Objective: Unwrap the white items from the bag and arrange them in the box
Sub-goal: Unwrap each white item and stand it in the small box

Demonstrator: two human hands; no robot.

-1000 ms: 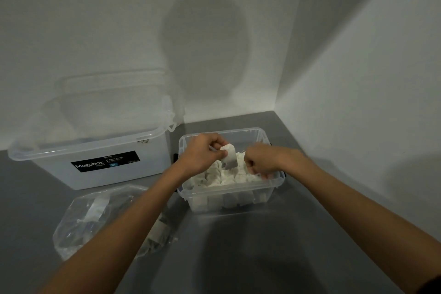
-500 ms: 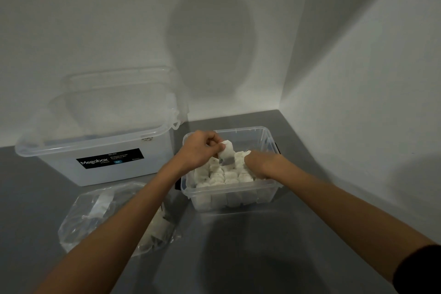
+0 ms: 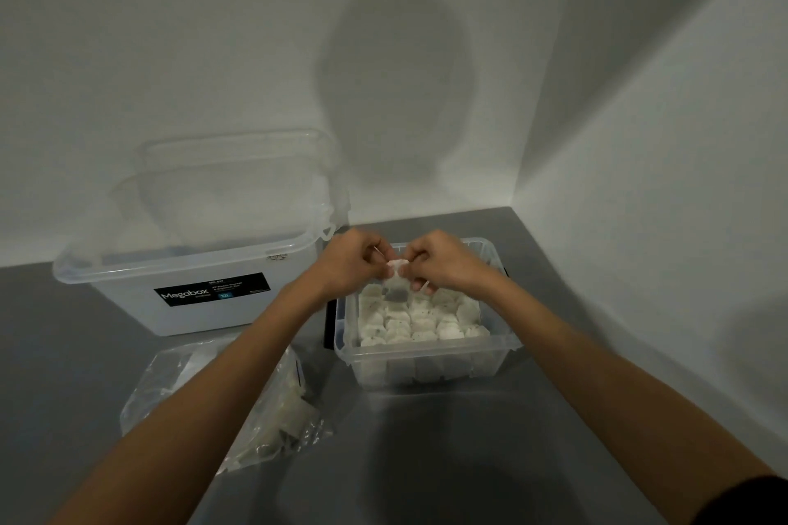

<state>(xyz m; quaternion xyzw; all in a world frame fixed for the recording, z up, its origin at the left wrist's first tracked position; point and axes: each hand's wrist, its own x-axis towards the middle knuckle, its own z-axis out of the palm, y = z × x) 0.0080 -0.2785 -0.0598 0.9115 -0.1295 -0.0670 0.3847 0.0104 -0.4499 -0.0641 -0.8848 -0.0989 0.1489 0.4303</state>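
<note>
White item (image 3: 395,288), a small wrapped piece, hangs between both hands above the back half of the box (image 3: 426,362). Its top edge is pinched from either side: the left hand (image 3: 356,262) grips the left corner with fingers curled, and the right hand (image 3: 443,262) grips the right corner the same way. The lower part of the piece looks greyish and dangles free, just over the pile

Many more white items (image 3: 415,320) fill the box in rough rows, reaching close to its rim; some also show through the clear front wall. That box stands on the grey desk (image 3: 469,460) near the corner of the two white walls

Left of it, and further back, stands a bigger clear tub (image 3: 192,290) with a black label reading Megabox; what it holds cannot be told. A clear lid (image 3: 230,166) leans against the wall behind that tub

The bag (image 3: 221,405), clear and crumpled, lies on the desk in front of the tub, partly under the left forearm, with a few pale pieces visible inside
</note>
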